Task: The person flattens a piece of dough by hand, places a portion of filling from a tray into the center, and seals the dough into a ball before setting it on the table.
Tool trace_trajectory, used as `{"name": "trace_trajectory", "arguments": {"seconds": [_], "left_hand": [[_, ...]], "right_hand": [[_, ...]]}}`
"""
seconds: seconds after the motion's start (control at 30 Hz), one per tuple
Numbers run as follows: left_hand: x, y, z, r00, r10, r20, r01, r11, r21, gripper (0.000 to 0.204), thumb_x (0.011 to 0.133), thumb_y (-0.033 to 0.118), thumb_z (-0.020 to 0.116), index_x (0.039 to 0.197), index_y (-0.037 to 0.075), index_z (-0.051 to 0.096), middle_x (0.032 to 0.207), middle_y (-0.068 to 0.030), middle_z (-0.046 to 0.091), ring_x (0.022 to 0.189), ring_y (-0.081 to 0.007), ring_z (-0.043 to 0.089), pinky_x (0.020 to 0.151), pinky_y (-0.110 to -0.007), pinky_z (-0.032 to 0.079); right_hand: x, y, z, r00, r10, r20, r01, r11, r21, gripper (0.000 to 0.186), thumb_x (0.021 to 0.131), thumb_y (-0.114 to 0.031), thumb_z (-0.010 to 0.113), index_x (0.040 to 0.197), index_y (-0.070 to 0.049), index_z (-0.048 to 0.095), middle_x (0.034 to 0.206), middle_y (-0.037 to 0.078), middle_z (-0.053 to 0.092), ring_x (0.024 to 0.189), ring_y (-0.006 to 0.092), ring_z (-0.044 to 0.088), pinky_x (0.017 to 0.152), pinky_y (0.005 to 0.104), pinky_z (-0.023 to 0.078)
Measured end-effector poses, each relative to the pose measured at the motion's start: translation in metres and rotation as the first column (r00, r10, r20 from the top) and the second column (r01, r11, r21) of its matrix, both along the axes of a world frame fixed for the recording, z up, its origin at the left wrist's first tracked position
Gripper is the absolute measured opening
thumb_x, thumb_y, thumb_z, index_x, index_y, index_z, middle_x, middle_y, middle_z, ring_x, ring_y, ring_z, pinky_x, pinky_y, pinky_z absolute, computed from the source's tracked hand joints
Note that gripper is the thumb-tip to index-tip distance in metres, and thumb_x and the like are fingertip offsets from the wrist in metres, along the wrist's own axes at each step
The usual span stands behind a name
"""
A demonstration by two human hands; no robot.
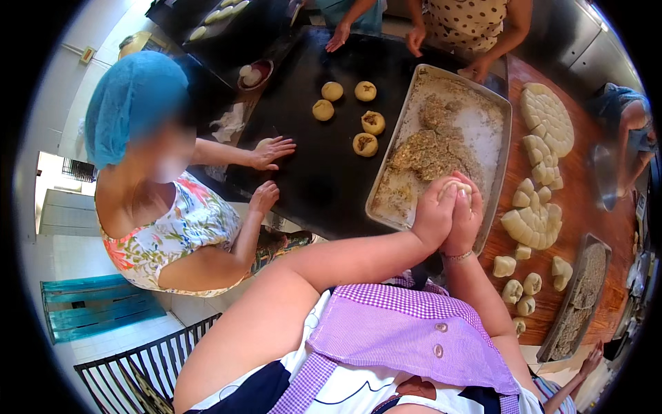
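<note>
**Two hands closed on one dough ball**

Two hands meet over the near edge of the tray (498, 160), pressed together around a small pale dough ball (456, 187). Only the ball's top shows between the fingertips; it looks roundish, so no long axis or heading can be told. The left hand (433, 215) is curled around it from the left, fingers bent and closed against it. The right hand (466, 215) closes on it from the right, fingers folded over the top, a thin bracelet at the wrist. Both hands grasp the ball; neither is released.

Just under and beyond the hands, the metal tray holds crumbly brown filling (426, 153), heaped mostly at its middle and far end. The tray lies partly on a black sheet (317, 172), its long side running away from the person. On the sheet, well apart from the hands, sit five filled rounds (365, 144). To the right, on the wooden table (586, 207), lie cut dough pieces (533, 219) and a scored dough disc (548, 117), with a second tray (583, 297) near the right edge.

A person in a blue hairnet (134, 96) rests both hands on the sheet's left edge; other people's hands touch its far side
</note>
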State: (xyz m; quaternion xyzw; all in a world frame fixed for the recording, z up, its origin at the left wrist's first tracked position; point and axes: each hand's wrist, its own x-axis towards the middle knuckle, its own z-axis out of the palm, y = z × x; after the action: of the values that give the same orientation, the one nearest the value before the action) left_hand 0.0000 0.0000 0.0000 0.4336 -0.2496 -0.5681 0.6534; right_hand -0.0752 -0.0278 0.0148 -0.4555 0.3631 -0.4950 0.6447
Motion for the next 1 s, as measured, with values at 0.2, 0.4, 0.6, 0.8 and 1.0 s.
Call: {"name": "trace_trajectory", "arguments": {"seconds": [0.2,0.4,0.6,0.8,1.0], "left_hand": [[0.050,-0.008,-0.001,0.940,0.341,-0.029,-0.342,0.939,-0.029,0.042,0.103,0.037,0.046,0.128,0.004,0.051,0.116,-0.0086,0.059,0.106,-0.0158,0.058,0.091,-0.031,0.048],[0.062,0.037,-0.004,0.904,0.196,-0.380,-0.188,0.980,0.058,0.026,0.102,0.022,0.049,0.123,0.008,0.056,0.109,-0.0050,0.061,0.097,-0.0142,0.059,0.085,-0.027,0.049],[0.054,0.043,-0.018,0.937,0.338,0.082,-0.345,0.934,0.092,0.022,0.102,0.013,0.049,0.118,0.001,0.057,0.106,-0.0067,0.063,0.095,-0.0149,0.060,0.086,-0.027,0.050],[0.091,0.062,-0.010,0.905,0.117,-0.409,-0.086,0.992,0.093,0.040,0.104,0.040,0.043,0.123,0.007,0.054,0.115,-0.0069,0.061,0.106,-0.0195,0.061,0.088,-0.035,0.052],[0.084,0.063,-0.015,0.888,0.196,-0.416,-0.102,0.966,0.236,0.036,0.104,0.039,0.042,0.119,0.008,0.053,0.112,-0.0093,0.059,0.102,-0.0208,0.061,0.088,-0.036,0.054]], "right_hand": [[0.060,-0.007,-0.003,0.987,-0.071,0.146,0.056,0.993,0.104,0.033,0.100,-0.022,0.053,0.125,-0.001,0.056,0.115,0.007,0.063,0.100,0.0133,0.060,0.089,0.0259,0.048],[0.044,0.011,-0.027,0.949,-0.010,-0.315,-0.130,0.899,-0.419,0.039,0.087,-0.014,0.070,0.121,-0.002,0.057,0.125,0.015,0.057,0.118,0.0237,0.054,0.103,0.0354,0.041],[0.071,0.038,-0.053,0.975,-0.127,-0.183,0.035,0.898,-0.438,0.022,0.095,-0.011,0.057,0.111,0.001,0.066,0.115,0.016,0.064,0.113,0.0267,0.058,0.101,0.0360,0.043],[0.060,0.033,-0.043,0.970,0.236,-0.055,-0.242,0.928,-0.285,0.041,0.097,-0.029,0.059,0.124,0.001,0.058,0.126,0.016,0.059,0.120,0.0269,0.055,0.104,0.0357,0.040],[0.045,0.039,-0.043,0.930,0.158,-0.333,-0.329,0.765,-0.554,0.054,0.088,-0.031,0.069,0.129,0.001,0.054,0.133,0.018,0.055,0.125,0.0306,0.052,0.106,0.0381,0.039]]}}
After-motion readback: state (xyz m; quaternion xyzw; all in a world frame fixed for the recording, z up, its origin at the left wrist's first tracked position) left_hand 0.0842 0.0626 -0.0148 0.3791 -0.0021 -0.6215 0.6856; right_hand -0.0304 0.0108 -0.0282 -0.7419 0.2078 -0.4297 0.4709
